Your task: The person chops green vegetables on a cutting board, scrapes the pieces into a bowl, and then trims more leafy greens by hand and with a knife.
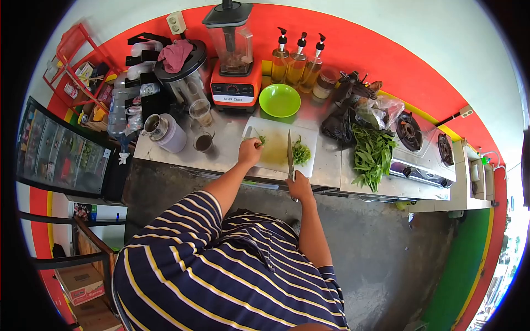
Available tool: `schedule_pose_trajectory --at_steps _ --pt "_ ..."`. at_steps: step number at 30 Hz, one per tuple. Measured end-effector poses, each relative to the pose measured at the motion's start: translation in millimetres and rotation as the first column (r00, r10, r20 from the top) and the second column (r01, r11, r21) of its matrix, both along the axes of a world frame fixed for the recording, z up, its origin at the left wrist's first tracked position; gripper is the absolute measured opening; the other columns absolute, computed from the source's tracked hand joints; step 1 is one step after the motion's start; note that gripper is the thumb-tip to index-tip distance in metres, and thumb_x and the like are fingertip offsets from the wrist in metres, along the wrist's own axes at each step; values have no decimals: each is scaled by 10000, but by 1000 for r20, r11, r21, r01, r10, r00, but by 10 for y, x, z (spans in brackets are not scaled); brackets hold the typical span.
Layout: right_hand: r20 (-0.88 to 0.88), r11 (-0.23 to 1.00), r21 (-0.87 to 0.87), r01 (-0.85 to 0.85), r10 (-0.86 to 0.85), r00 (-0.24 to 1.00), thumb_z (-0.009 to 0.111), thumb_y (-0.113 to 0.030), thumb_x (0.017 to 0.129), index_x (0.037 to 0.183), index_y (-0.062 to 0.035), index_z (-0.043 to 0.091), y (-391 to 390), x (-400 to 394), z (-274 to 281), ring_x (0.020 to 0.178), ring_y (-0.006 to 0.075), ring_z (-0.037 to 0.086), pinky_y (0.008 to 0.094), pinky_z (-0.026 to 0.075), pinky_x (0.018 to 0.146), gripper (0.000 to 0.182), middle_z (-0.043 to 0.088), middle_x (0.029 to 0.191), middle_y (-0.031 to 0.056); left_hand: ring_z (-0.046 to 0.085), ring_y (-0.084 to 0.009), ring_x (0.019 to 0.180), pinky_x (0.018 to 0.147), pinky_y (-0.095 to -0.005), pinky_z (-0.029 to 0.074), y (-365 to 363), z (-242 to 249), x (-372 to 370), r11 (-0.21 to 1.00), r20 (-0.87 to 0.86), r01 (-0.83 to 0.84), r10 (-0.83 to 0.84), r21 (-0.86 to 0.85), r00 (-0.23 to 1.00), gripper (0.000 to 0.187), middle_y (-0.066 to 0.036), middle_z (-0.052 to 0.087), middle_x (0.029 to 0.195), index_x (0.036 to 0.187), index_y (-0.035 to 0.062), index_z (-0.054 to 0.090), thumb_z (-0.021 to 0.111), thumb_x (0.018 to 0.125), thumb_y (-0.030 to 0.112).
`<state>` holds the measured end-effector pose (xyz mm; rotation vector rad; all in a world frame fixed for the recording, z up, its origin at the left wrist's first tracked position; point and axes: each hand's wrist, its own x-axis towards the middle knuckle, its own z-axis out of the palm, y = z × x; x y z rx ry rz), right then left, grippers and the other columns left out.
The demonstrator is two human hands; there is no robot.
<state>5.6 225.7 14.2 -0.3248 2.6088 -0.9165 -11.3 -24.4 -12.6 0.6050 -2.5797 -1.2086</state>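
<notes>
My right hand point(300, 186) is closed round the handle of a kitchen knife point(290, 154), whose blade points away from me over the white cutting board point(277, 124). Chopped green herbs point(301, 151) lie in a small heap just right of the blade. On the board's left side my left hand point(250, 151) is closed, its fingers pinched on a small green sprig point(261, 140) that sticks out beyond the fingertips. The exact kind of herb is too small to make out. Behind the board stands a green bowl point(280, 101).
Left of the board are a dark drink cup point(203, 143), a clear cup point(200, 112) and a pale flask point(168, 135). An orange blender point(236, 88) and pump bottles point(296, 62) line the wall. Leafy greens point(372, 154) and a gas stove point(422, 146) are at right.
</notes>
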Motion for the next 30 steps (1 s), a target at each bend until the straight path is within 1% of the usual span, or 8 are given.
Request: schedule_pose_trajectory --at_steps 7,9,10,13,15,18,25,30 --pt "-1 986 -165 2 -2 1000 687 -196 902 1001 45 572 -82 -20 -178 582 304 684 433 539 586 285 674 790 218 715 -288 779 738 -380 555 -147 65 442 981 -4 -84 86 177 996 251 -148 741 851 1046 9 747 777 850 163" --pt "156 979 -203 25 7 988 699 -256 880 1082 51 587 -125 -24 -104 1018 510 622 532 498 856 384 673 1026 326 708 -295 742 713 -382 556 -233 67 496 982 -113 -118 135 146 984 249 -133 734 807 1057 12 751 761 862 167" --pt "156 979 -202 15 17 988 699 -256 880 1082 51 587 -154 -19 -65 1018 510 622 532 498 856 384 673 1026 326 708 -295 742 713 -382 556 -262 116 516 981 -113 -127 145 147 983 249 -133 734 807 1057 12 751 761 862 167" --pt "148 984 -180 -14 41 988 700 -254 884 1025 49 598 -231 -5 101 877 451 680 487 522 767 349 697 902 278 688 -317 899 805 -416 542 -271 206 524 976 65 -200 195 86 979 306 -118 735 983 1129 38 723 743 836 124" --pt "246 962 -272 28 42 968 702 -246 890 1001 46 615 -250 7 235 663 337 705 429 533 642 324 693 749 209 602 -347 1088 919 -462 492 -153 178 484 899 -203 -280 222 -336 954 426 -101 669 1171 1213 88 665 735 793 98" --pt "220 938 -339 67 10 975 701 -193 909 986 30 624 -267 19 319 489 174 609 345 482 496 248 624 629 93 548 -350 1136 951 -480 444 134 411 371 915 -150 -230 190 -333 970 468 -106 627 1195 1203 114 635 753 750 86" --pt "230 946 -297 132 -63 971 706 -212 910 1016 29 654 -66 68 352 499 166 614 333 477 495 269 622 627 88 595 -352 953 876 -441 476 355 1 208 988 -107 53 -69 -147 992 147 -120 668 933 963 66 705 718 817 52" --pt "-26 975 -211 63 -70 997 698 -260 896 1006 39 666 -66 124 161 591 312 670 423 518 616 320 672 704 201 593 -354 936 863 -443 466 424 -19 409 982 -241 163 -182 -98 953 102 -126 677 880 886 49 735 656 839 2"
